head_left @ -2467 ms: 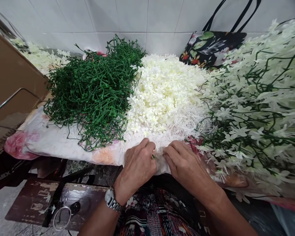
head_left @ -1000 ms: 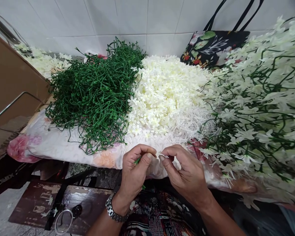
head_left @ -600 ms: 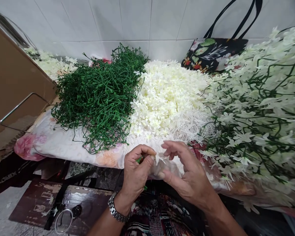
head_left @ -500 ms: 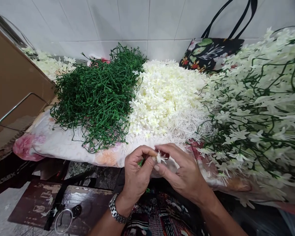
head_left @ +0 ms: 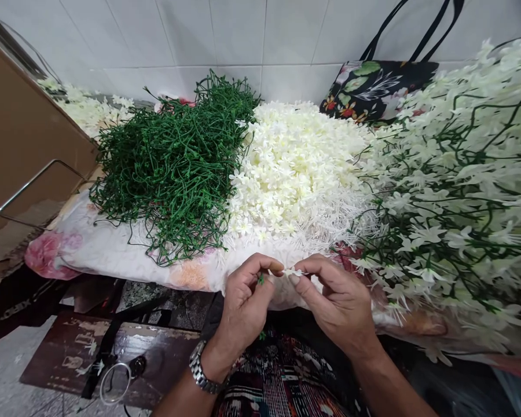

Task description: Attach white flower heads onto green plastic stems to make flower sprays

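Observation:
My left hand (head_left: pixel 245 304), with a metal watch on its wrist, pinches a thin green plastic stem (head_left: pixel 260 280) between thumb and fingers. My right hand (head_left: pixel 336 301) pinches a small white plastic flower (head_left: pixel 292 271) at the tip of that stem. Both hands meet at the near edge of a cloth-covered surface (head_left: pixel 113 249). Just behind them lie a heap of green stems (head_left: pixel 173 162) on the left and a heap of loose white flowers (head_left: pixel 295 168) in the middle.
Finished sprays of white flowers on green stems (head_left: pixel 451 197) fill the right side. A floral tote bag (head_left: pixel 373 87) leans on the tiled wall. A brown cardboard box (head_left: pixel 21 139) stands at left. A dark low bench (head_left: pixel 91 353) sits below.
My hands rose from the cloth's edge with a stem and a flower. The right hand opened briefly, then pinched the white flower again at the stem's tip.

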### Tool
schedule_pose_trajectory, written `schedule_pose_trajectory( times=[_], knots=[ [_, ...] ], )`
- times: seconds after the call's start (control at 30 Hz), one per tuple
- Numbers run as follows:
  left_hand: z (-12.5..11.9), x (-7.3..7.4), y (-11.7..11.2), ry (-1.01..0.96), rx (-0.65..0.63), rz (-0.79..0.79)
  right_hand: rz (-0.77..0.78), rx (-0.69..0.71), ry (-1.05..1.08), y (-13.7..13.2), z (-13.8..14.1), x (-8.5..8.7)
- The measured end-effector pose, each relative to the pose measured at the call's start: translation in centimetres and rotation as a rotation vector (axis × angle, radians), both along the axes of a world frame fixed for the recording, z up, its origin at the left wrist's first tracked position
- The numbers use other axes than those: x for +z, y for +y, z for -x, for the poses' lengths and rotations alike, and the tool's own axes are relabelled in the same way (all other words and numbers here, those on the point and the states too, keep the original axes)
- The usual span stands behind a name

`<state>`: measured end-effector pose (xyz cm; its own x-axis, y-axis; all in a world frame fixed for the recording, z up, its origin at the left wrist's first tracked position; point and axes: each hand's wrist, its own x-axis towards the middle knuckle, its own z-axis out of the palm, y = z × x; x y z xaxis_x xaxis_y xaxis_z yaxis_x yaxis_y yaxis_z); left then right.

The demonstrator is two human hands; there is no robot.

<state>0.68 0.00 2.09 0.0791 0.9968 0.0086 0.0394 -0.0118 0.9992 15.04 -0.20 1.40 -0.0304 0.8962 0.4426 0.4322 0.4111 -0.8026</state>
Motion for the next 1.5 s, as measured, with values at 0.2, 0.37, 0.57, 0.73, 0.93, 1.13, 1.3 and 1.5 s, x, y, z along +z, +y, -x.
schedule_pose_trajectory(
  times=[0.2,0.37,0.57,0.73,0.93,1.13,1.3,1.5],
  knots=[
    [0.6,0.3,0.2,0.239,-0.123,-0.074,0.053,0.120,0.060,0.1,-0.6,1.1],
    [0.4,0.2,-0.1,0.324,-0.123,-0.159,-0.006,0.158,-0.015,0.0,-0.4,2.0],
    [0.4,0.0,-0.2,0.402,-0.161,-0.245,-0.011,0.159,-0.025,-0.1,-0.7,1.9],
    [0.5,0.1,-0.1,0.511,-0.242,-0.273,-0.043,0.155,-0.125,0.2,-0.7,2.1],
    [0.6,0.1,-0.2,0.534,-0.298,-0.231,-0.108,0.145,-0.249,0.2,-0.7,1.8],
    [0.7,-0.6,0.1,0.466,-0.175,-0.121,-0.080,0.137,-0.239,0.8,-0.8,1.0],
    [0.6,-0.8,0.8,0.363,-0.112,-0.118,-0.059,0.169,-0.209,1.2,-0.6,0.5],
    [0.4,-0.8,0.8,0.397,-0.061,-0.142,-0.089,0.181,-0.225,1.3,-0.1,0.0]
  ],
)
